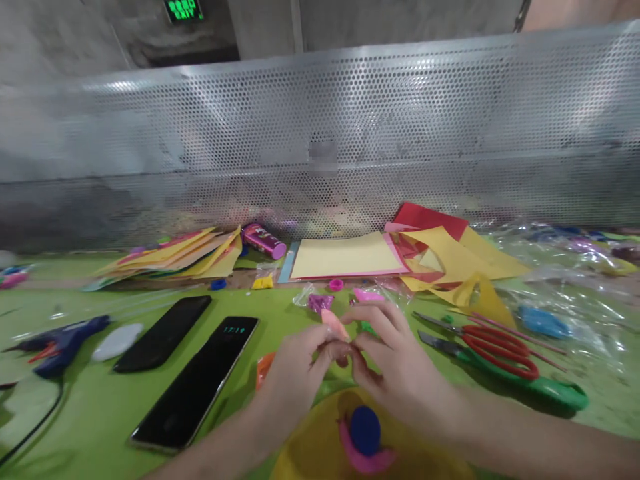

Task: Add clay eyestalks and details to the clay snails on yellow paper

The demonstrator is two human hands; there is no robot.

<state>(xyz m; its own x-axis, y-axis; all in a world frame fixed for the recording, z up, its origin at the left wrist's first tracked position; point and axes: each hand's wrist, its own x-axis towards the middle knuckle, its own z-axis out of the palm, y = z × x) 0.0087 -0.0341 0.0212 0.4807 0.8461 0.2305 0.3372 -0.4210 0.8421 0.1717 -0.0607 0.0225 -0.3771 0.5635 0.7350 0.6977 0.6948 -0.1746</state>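
Note:
My left hand pinches a small peach-coloured piece of soft modelling clay between thumb and fingers. From the other side, the fingertips of my right hand close on the same piece, its other fingers curled loosely. The fingertips hide its lower part. Just below my hands lies a yellow round base. On it, a curved pink clay strip lies along the underside of a dark blue clay disc. An orange packet lies partly behind my left hand.
Scissors and a green-handled cutter lie right; phones and a glue gun left. Behind are clay packets, paper sheets, a purple tube and a perforated metal screen. Clear plastic wrap spreads at right.

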